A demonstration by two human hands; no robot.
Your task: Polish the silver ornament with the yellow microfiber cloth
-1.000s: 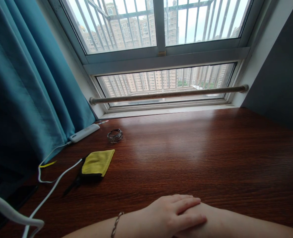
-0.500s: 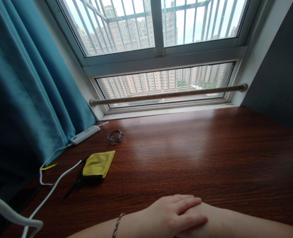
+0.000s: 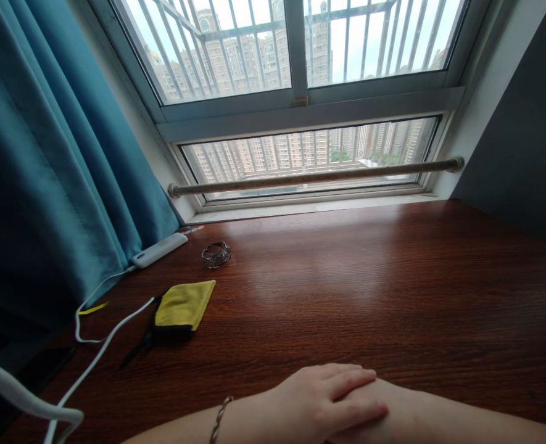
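My left hand, with a twisted bracelet on its wrist, rests across my right wrist at the bottom of the head view. Its fingers lie extended and slightly apart, holding no object. From the lower right comes my right forearm; my right hand is mostly covered by the left, and its fingers are hidden. Both lie at the near edge of the view over the brown wooden tabletop. Ahead and to the left is a yellow cloth pouch with black edging. Beyond it sits a silvery openwork ring-shaped object.
A white power strip lies by the blue curtain. White cables run along the left side, near a yellow strip. At the back, a metal rail crosses the window. A dark grey wall stands right.
Both hands keep the same pose. The view has shifted very slightly; nothing on the table has moved.
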